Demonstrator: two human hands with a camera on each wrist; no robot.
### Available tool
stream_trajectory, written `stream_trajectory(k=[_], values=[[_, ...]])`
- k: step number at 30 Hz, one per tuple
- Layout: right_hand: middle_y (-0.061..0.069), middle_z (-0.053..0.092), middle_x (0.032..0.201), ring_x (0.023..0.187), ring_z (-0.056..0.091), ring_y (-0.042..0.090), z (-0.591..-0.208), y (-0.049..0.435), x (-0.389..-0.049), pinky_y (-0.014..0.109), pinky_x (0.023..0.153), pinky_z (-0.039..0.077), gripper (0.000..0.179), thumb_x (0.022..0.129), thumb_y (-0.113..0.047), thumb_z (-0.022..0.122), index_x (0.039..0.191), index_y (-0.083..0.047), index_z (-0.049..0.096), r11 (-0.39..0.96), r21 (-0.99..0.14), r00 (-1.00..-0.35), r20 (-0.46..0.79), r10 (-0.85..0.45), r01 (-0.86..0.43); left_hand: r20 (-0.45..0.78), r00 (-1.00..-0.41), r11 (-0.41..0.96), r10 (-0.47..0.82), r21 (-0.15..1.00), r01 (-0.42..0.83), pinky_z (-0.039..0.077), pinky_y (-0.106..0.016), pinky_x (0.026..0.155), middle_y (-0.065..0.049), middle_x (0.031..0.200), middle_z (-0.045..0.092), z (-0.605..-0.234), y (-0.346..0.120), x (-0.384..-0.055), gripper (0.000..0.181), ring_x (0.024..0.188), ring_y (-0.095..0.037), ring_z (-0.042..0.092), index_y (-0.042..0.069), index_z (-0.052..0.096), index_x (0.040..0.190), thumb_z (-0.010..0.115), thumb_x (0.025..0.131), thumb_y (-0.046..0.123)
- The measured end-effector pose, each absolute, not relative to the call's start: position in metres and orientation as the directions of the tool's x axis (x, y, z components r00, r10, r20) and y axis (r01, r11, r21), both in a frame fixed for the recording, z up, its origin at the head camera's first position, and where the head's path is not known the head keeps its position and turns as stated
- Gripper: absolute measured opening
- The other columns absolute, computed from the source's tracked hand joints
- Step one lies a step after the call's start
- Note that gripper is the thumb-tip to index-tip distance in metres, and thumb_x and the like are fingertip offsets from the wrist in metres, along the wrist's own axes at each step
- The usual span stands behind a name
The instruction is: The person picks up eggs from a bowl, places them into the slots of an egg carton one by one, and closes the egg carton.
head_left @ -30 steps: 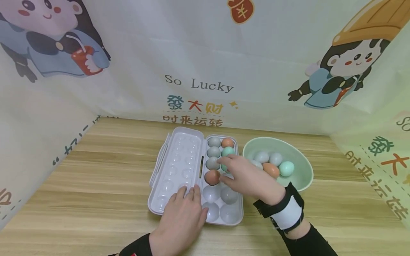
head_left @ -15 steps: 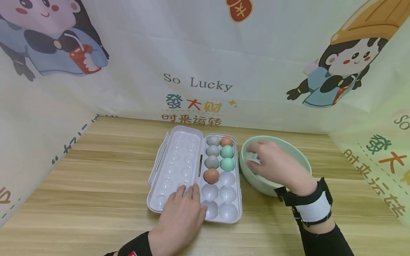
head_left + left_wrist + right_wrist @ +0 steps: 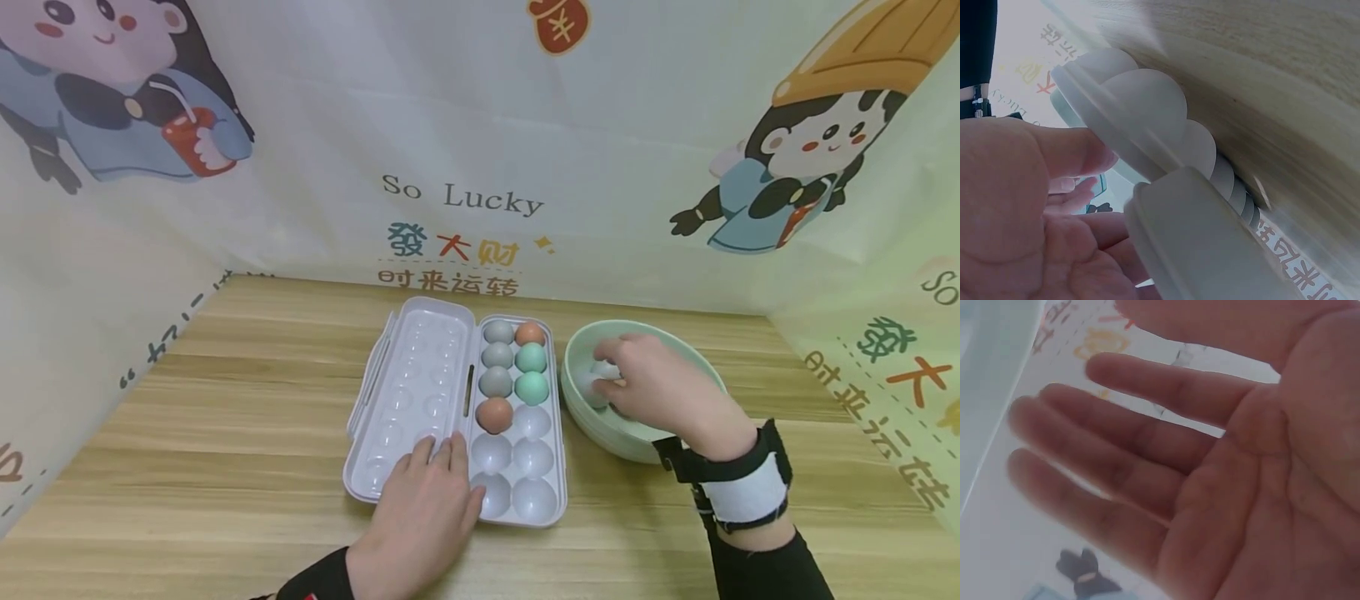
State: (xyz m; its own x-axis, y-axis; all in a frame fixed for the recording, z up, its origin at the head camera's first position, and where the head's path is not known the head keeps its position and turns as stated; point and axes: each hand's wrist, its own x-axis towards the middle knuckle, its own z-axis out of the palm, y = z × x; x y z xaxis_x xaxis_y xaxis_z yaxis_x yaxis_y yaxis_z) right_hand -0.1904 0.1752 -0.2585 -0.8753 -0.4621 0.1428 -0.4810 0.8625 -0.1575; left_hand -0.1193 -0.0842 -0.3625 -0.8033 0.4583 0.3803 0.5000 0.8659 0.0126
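A pale lilac egg carton lies unfolded, its lid (image 3: 420, 375) to the left and its cupped tray (image 3: 534, 457) to the right. Grey, brown and green eggs fill the tray's far cups; a brown egg (image 3: 495, 415) sits nearest. My left hand (image 3: 426, 508) rests over the carton's near part, fingers extended on the lid side and thumb (image 3: 1079, 150) at the tray rim. Over the light green bowl (image 3: 607, 437), my right hand (image 3: 667, 387) reaches down, fingertips right at a pale egg (image 3: 604, 372). Its fingers (image 3: 1104, 469) appear spread in the right wrist view. The hand hides most of the bowl's contents.
The carton and bowl stand side by side on a wood-grain table (image 3: 225, 433). A printed white sheet (image 3: 480, 108) rises behind them and along both sides. The tray's near cups hold no eggs.
My right hand has left the tray, uncovering a green egg there, and moved right over the bowl, then slightly farther right. My left hand has stayed on the carton.
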Motion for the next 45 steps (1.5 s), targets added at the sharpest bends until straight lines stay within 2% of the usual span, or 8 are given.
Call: stream_trajectory(k=[6, 12, 20, 25, 28, 31, 36, 45], values=[[0.010, 0.063, 0.096, 0.086, 0.057, 0.023, -0.253, 0.199, -0.192, 0.038, 0.073, 0.047, 0.033, 0.086, -0.020, 0.062, 0.109, 0.005, 0.062, 0.905, -0.240, -0.930, -0.016, -0.366, -0.352, 0.374, -0.804, 0.866, 0.463, 0.005, 0.500, 0.045, -0.041, 0.082, -0.021, 0.107, 0.063, -0.362, -0.083, -0.119, 0.053, 0.104, -0.035, 0.055, -0.012, 0.058, 0.115, 0.060, 0.089, 0.033], [0.014, 0.063, 0.101, 0.095, 0.059, 0.030, -0.254, 0.208, -0.193, 0.042, 0.077, 0.046, 0.032, 0.088, -0.016, 0.063, 0.111, 0.004, 0.062, 0.926, -0.182, -0.935, -0.066, -0.348, -0.332, 0.382, -0.800, 0.865, 0.462, 0.007, 0.502, 0.045, -0.041, 0.080, -0.021, 0.106, 0.063, -0.361, -0.084, -0.119, 0.053, 0.104, -0.035, 0.055, -0.013, 0.058, 0.115, 0.061, 0.088, 0.033], [0.002, 0.059, 0.081, 0.071, 0.053, 0.016, -0.259, 0.218, -0.211, 0.030, 0.061, 0.043, 0.006, 0.085, -0.005, 0.063, 0.089, -0.004, 0.067, 0.871, -0.061, -0.865, -0.102, -0.492, -0.488, 0.389, -0.797, 0.863, 0.462, 0.011, 0.505, 0.045, -0.042, 0.081, -0.021, 0.106, 0.063, -0.361, -0.082, -0.120, 0.053, 0.103, -0.036, 0.055, -0.013, 0.058, 0.115, 0.060, 0.088, 0.032], [0.004, 0.063, 0.085, 0.076, 0.059, 0.018, -0.259, 0.226, -0.232, 0.031, 0.068, 0.047, 0.011, 0.079, 0.002, 0.066, 0.088, -0.004, 0.068, 0.774, -0.006, -0.768, -0.117, -0.629, -0.633, 0.380, -0.800, 0.862, 0.465, 0.015, 0.508, 0.045, -0.042, 0.081, -0.021, 0.106, 0.063, -0.362, -0.082, -0.118, 0.053, 0.103, -0.036, 0.055, -0.013, 0.058, 0.115, 0.060, 0.088, 0.032], [-0.001, 0.057, 0.075, 0.069, 0.052, 0.014, -0.259, 0.227, -0.246, 0.028, 0.062, 0.044, 0.012, 0.076, 0.004, 0.066, 0.083, -0.006, 0.065, 0.744, -0.032, -0.733, -0.151, -0.664, -0.667, 0.377, -0.802, 0.862, 0.464, 0.015, 0.506, 0.045, -0.043, 0.081, -0.021, 0.107, 0.063, -0.362, -0.082, -0.118, 0.053, 0.104, -0.036, 0.055, -0.013, 0.057, 0.115, 0.061, 0.088, 0.032], [-0.004, 0.052, 0.071, 0.065, 0.046, 0.012, -0.263, 0.224, -0.259, 0.026, 0.058, 0.040, 0.015, 0.075, 0.005, 0.064, 0.079, -0.009, 0.064, 0.741, -0.044, -0.720, -0.204, -0.663, -0.670, 0.384, -0.800, 0.864, 0.461, 0.012, 0.503, 0.045, -0.042, 0.080, -0.021, 0.107, 0.063, -0.362, -0.083, -0.119, 0.052, 0.103, -0.036, 0.055, -0.013, 0.058, 0.114, 0.061, 0.088, 0.032], [-0.002, 0.055, 0.071, 0.063, 0.046, 0.013, -0.269, 0.215, -0.274, 0.025, 0.056, 0.041, 0.017, 0.071, 0.007, 0.062, 0.077, -0.008, 0.065, 0.755, -0.030, -0.707, -0.330, -0.626, -0.655, 0.393, -0.798, 0.865, 0.457, 0.015, 0.502, 0.045, -0.042, 0.080, -0.021, 0.105, 0.063, -0.365, -0.083, -0.119, 0.052, 0.102, -0.035, 0.055, -0.014, 0.058, 0.114, 0.061, 0.087, 0.031], [0.001, 0.060, 0.076, 0.067, 0.050, 0.016, -0.274, 0.205, -0.282, 0.028, 0.060, 0.044, 0.017, 0.065, 0.001, 0.067, 0.080, -0.007, 0.066, 0.778, -0.055, -0.708, -0.380, -0.596, -0.626, 0.375, -0.813, 0.873, 0.446, 0.019, 0.488, 0.046, -0.041, 0.078, -0.021, 0.105, 0.063, -0.364, -0.084, -0.120, 0.054, 0.102, -0.035, 0.055, -0.014, 0.057, 0.115, 0.061, 0.088, 0.032]])
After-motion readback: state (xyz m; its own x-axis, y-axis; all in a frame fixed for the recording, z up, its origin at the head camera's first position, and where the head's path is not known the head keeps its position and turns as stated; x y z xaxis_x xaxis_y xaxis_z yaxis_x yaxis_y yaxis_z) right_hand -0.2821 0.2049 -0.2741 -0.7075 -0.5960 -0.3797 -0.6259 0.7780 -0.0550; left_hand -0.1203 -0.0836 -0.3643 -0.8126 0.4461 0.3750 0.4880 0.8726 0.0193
